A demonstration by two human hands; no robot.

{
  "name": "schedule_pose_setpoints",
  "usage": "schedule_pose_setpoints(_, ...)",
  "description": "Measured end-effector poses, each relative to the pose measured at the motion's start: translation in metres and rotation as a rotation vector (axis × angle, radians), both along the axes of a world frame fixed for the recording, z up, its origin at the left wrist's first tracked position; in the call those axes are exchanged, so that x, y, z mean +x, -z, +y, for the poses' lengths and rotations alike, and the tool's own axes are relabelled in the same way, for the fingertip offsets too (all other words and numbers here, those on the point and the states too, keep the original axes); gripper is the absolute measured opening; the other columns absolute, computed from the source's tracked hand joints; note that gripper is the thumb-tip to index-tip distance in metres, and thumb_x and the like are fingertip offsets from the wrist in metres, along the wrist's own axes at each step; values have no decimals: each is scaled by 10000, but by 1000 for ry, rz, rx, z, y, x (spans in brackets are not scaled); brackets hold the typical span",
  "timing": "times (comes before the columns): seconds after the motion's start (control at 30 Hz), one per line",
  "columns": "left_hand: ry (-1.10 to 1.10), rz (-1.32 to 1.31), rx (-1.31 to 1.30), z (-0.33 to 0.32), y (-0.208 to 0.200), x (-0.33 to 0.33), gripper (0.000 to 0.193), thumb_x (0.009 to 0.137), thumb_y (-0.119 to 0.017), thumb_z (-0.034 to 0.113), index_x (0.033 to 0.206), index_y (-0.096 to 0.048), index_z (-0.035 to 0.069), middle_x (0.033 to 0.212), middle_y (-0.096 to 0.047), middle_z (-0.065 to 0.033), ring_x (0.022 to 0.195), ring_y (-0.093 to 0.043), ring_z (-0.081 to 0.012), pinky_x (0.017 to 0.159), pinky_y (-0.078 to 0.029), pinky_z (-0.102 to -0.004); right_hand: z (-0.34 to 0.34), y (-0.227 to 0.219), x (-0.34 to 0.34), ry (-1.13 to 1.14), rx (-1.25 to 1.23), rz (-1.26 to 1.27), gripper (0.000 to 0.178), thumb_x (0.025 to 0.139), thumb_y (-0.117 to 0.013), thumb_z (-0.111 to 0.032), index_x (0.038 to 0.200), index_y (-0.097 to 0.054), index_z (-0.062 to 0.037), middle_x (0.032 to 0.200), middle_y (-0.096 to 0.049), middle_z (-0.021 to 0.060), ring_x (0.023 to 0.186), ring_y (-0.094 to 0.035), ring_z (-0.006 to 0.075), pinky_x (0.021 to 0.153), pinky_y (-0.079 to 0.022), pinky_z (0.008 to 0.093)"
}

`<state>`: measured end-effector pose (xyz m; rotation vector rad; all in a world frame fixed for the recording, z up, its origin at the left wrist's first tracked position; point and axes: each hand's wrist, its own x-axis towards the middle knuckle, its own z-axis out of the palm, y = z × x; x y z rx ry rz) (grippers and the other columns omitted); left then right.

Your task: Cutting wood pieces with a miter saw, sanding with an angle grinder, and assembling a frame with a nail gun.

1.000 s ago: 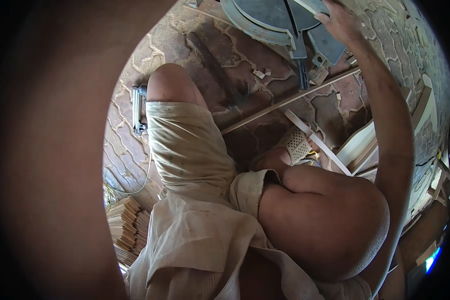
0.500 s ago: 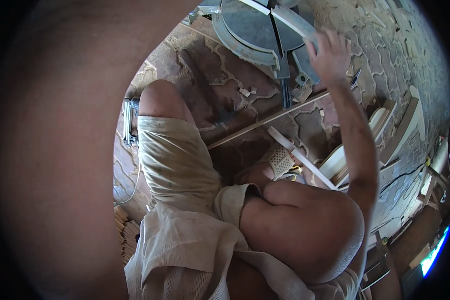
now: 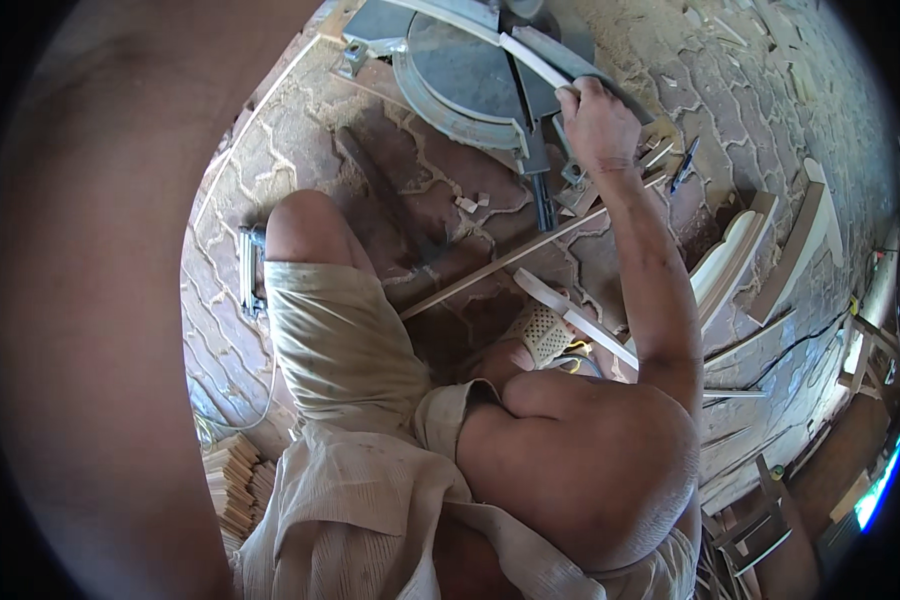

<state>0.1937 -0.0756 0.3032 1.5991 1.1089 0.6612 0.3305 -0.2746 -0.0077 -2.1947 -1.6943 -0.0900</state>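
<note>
A miter saw with a round grey turntable stands on the paving ahead. My right hand is at the right part of its fence, fingers closed on the near right end of a short pale wood strip. The strip lies slanted across the saw table. Its far end meets a longer pale strip, which runs on to the upper left along the fence. My left arm fills the left side, very close. The left hand is outside the picture, and the saw blade cannot be seen.
A long thin batten and a white strip lie before my sandalled foot. Moulded wood pieces and a pen are on the right. A nail gun sits left of my knee, above stacked sticks.
My right hand has moved left and closed on the short strip's end; earlier its fingers were apart at the fence. The view has shifted slightly, showing more floor on the left.
</note>
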Motion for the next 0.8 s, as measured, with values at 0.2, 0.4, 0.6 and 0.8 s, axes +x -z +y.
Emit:
schedule_pose_setpoints(0.2,69,31,59,-7,-28,31,321,1027,-643,369,982,-598,54,840,-646,-97,591,-585,-198,595,-590,-368,-9,-38,5,-13,-290,368,367,881,-694,-406,969,-761,-56,923,-756,196,934,-733,391,862,-574,497)
schedule_pose_setpoints(0.4,138,51,102,-18,-54,69,326,1028,-642,370,990,-597,50,846,-647,-101,592,-584,-198,597,-592,-367,-35,-35,20,-1,-394,530,433,794,-773,-413,863,-770,14,745,-731,183,687,-729,289,691,-569,413)
schedule_pose_setpoints(0.6,440,-81,365,-100,-64,-134,287,1024,-575,260,1009,-681,-7,875,-716,-116,677,-650,-189,622,-536,-341,-126,-90,-15,61,-340,1373,273,913,-763,-292,850,-669,-44,592,-547,-21,475,-469,66,437,-339,258)
schedule_pose_setpoints(0.8,502,71,-522,-232,74,-189,169,967,-722,155,1002,-693,-8,1013,-746,-133,862,-727,-164,731,-593,-282,-211,-94,-36,65,-166,1799,180,883,-778,-146,818,-627,-73,588,-534,-30,458,-463,53,415,-334,232)
